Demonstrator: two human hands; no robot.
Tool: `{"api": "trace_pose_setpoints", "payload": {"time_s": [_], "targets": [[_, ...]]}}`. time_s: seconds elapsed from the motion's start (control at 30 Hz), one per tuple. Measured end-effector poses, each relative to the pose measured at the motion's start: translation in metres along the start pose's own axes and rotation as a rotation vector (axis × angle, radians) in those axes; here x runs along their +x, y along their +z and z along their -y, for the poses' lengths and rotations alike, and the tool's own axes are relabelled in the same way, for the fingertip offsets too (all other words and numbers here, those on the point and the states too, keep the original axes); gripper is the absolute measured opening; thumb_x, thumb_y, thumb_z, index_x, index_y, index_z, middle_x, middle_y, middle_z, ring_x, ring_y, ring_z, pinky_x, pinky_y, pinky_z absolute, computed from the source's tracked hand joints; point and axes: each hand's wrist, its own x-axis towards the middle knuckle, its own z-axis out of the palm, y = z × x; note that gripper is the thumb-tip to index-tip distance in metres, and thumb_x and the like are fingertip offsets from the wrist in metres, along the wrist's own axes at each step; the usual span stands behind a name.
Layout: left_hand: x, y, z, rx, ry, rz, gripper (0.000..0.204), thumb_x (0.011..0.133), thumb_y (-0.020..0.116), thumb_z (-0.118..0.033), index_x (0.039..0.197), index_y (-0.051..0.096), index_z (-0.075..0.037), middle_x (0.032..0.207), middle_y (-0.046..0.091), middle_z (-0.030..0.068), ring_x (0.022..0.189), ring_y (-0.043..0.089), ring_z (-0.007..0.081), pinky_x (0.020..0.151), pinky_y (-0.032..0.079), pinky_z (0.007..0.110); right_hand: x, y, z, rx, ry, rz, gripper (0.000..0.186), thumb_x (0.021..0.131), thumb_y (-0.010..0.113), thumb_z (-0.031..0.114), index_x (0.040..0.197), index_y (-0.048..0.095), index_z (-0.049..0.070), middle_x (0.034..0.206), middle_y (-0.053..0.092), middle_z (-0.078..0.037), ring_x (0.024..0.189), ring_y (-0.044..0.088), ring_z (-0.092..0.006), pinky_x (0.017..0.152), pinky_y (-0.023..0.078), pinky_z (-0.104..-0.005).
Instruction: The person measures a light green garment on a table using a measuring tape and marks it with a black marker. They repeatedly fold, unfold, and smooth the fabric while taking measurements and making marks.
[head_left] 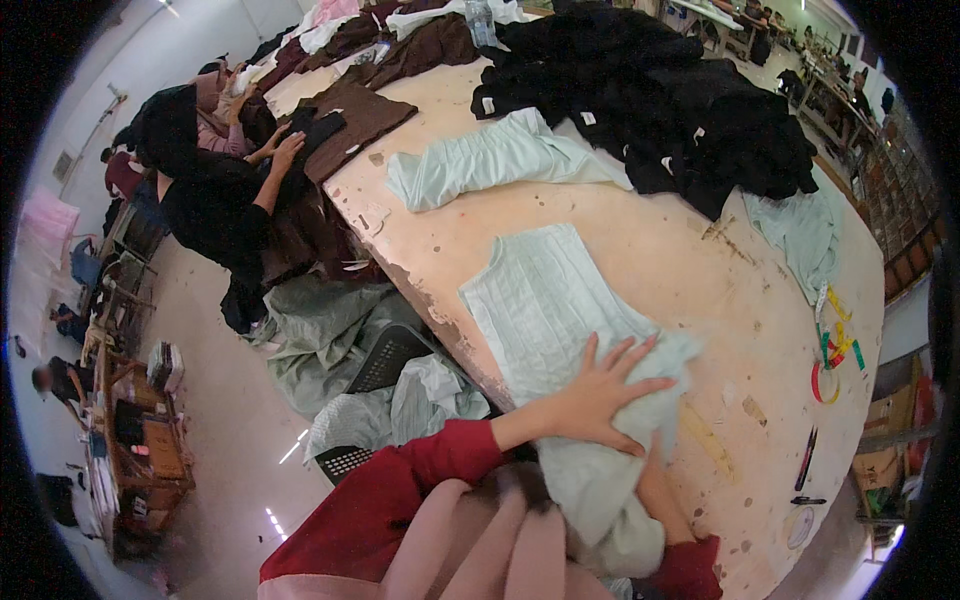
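A pale mint garment (545, 295) with pleats down its front lies on the table before me, its near end hanging over the edge by my body. My left hand (608, 392) rests flat on it with fingers spread. The wrist of my right hand (660, 480) comes up at the garment's near right side. Cloth covers the fingers of that hand, so their grip is hidden. The garment's right edge, beyond my left fingertips, is blurred. Farther back lies another pale mint garment (500, 160).
The table (430, 235) has a chipped left edge. Black garments (650, 100) are heaped at its far side. Tape measures (826, 375) and pens (806, 455) lie at right. Black crates (385, 360) with pale cloth stand below the left edge. Co-workers (200, 190) handle dark cloth at far left.
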Motion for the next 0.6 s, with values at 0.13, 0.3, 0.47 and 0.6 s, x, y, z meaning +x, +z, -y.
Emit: {"api": "trace_pose_setpoints", "payload": {"time_s": [0.13,0.3,0.47,0.6], "targets": [[-0.042,-0.041,0.02,-0.16,-0.125,-0.037,0.045,0.069,0.074,-0.036,0.105,0.06,-0.013,0.119,0.049,0.014,0.112,0.046,0.0363,0.095,0.032,0.055,0.017,0.023,0.039,0.468,-0.199,0.344,0.051,0.09,0.058,0.021,0.135,0.044,0.004,0.14,0.041,-0.021,0.131,0.038,-0.032,0.109,0.028,-0.0414],[-0.143,-0.109,0.023,-0.017,-0.456,0.149,0.03,0.067,0.072,-0.016,0.093,0.061,-0.006,0.095,0.058,0.0153,0.09,0.058,0.0367,0.077,0.046,0.042,0.033,0.006,0.034,0.281,-0.567,0.653,0.033,0.091,0.055,0.012,0.123,0.058,0.005,0.126,0.058,-0.016,0.12,0.052,-0.0282,0.102,0.039,-0.0377],[-0.177,-0.147,0.028,0.439,-0.73,0.139,0.03,0.078,0.072,-0.029,0.091,0.059,-0.006,0.102,0.056,0.0165,0.099,0.053,0.0346,0.086,0.044,0.039,0.043,-0.05,-0.019,0.338,-0.058,0.142,0.026,0.091,0.056,0.013,0.114,0.063,0.002,0.114,0.063,-0.013,0.107,0.059,-0.0263,0.093,0.045,-0.0341],[-0.07,-0.153,0.019,0.089,-0.357,0.114,0.025,0.089,0.062,-0.026,0.1,0.057,-0.004,0.113,0.055,0.0177,0.109,0.052,0.035,0.094,0.042,0.041,0.053,-0.087,-0.098,0.059,0.092,-0.305,0.03,0.094,0.054,0.018,0.121,0.06,0.006,0.128,0.055,-0.016,0.121,0.049,-0.0286,0.105,0.034,-0.0407]]}}
